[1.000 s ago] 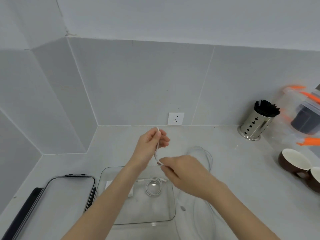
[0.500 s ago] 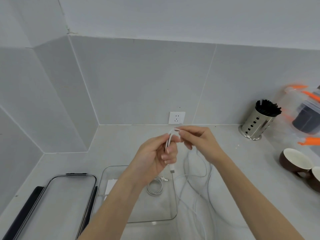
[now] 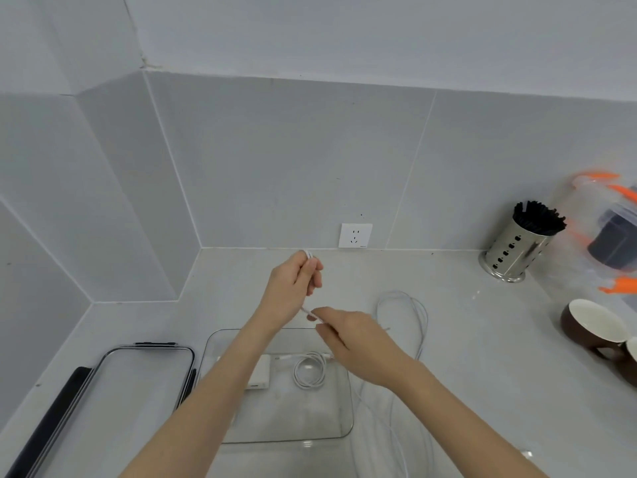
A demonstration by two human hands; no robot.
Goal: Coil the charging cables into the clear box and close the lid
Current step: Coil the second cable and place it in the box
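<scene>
Above the clear box point(image 3: 220, 343), the left hand point(image 3: 293, 288) pinches a folded loop of the white charging cable point(image 3: 418, 312); the right hand point(image 3: 358, 343) grips the same cable lower down; its slack trails on the counter point(image 3: 482, 357) right of the box; inside lie a coiled cable point(image 3: 309, 373) and what looks like a white adapter point(image 3: 260, 376); the lid point(image 3: 113, 381) rests just left, off.

Grey tiled walls point(image 3: 293, 160) meet in a corner, white wall socket point(image 3: 355, 235) just above pale grey worktop point(image 3: 482, 357), even light.
</scene>
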